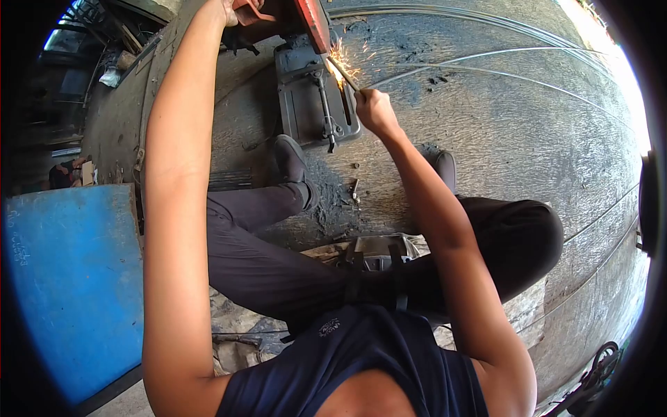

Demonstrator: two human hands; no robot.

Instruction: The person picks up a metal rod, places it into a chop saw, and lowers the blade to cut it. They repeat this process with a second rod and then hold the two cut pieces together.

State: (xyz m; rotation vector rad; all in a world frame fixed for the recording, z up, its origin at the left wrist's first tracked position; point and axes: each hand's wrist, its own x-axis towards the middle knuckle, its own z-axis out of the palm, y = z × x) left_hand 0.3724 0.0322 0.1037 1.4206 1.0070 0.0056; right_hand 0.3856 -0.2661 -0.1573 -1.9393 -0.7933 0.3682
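Observation:
At the top edge, my left hand [226,10] is closed on the red handle [250,12] of a chop saw; part of the hand is cut off by the frame. The saw's red blade guard [314,26] hangs over its dark grey base [295,101], which carries a clamp screw [324,104]. My right hand [377,111] is wrapped round a metal rod [343,72], whose far end meets the saw under the guard. Bright sparks [340,57] spray from that spot. The blade itself is hidden.
Long thin metal rods [472,64] lie across the rough floor on the right. A blue panel [76,271] stands at the left. My shoes [288,160] flank the saw base. Small metal scraps [356,189] lie between my feet. A dark wheeled thing [601,368] is at lower right.

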